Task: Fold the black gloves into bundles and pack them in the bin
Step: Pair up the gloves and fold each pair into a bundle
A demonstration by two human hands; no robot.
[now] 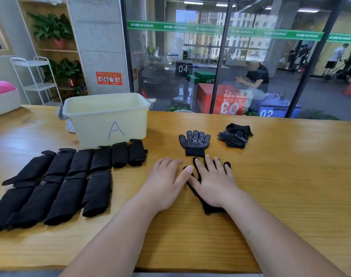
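Pressing a glove (pixel 209 209), the right hand (pixel 212 182) faces bin (pixel 90 126) "A".

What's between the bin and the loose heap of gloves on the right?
A single glove, spread flat with its white label up, lies between the bin and the heap, nearer the heap, seen in the head view.
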